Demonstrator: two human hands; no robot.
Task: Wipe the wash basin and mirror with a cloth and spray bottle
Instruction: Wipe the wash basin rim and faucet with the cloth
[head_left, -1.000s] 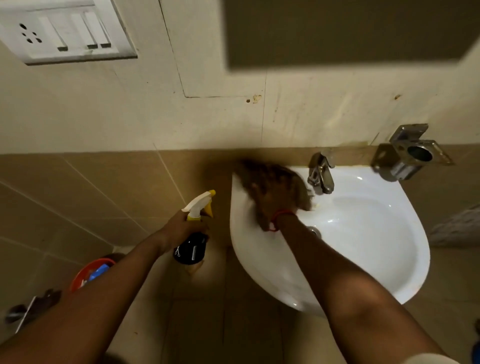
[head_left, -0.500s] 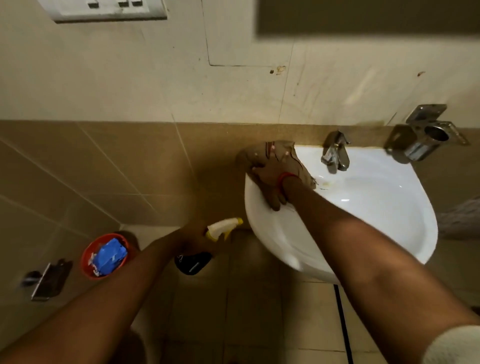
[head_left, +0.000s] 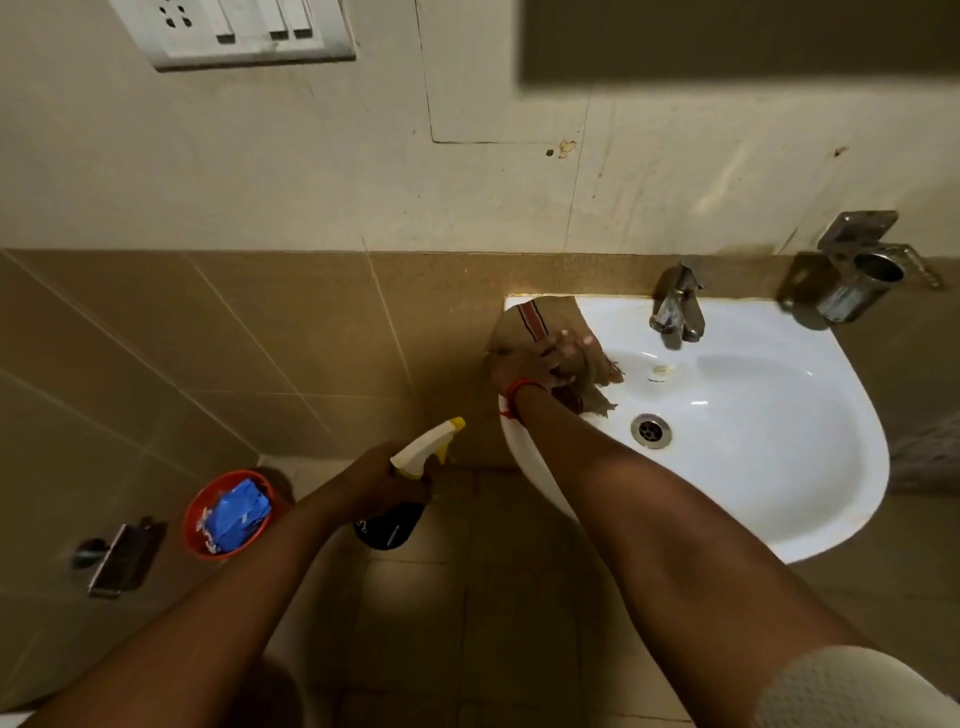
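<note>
A white wash basin (head_left: 779, 467) hangs on the tiled wall, with a steel tap (head_left: 678, 306) at its back and a drain (head_left: 650, 430) in the bowl. My right hand (head_left: 540, 364) presses a brown cloth (head_left: 535, 322) with red stripes onto the basin's back left corner. My left hand (head_left: 382, 486) holds a spray bottle (head_left: 410, 483), white and yellow head over a dark body, left of the basin and below its rim. The mirror's lower edge (head_left: 727, 47) shows dark at the top right.
A steel tumbler holder (head_left: 857, 275) is fixed to the wall right of the tap. A red bucket (head_left: 197, 525) holding a blue packet stands on the floor at the left. A switch plate (head_left: 234, 31) sits high on the wall, a metal fitting (head_left: 117, 558) low left.
My right hand has slid the cloth from the basin's left rim inward toward the bowl, fingers now spread over it. The spray bottle sits lower than a second ago and has stayed beside the basin.
</note>
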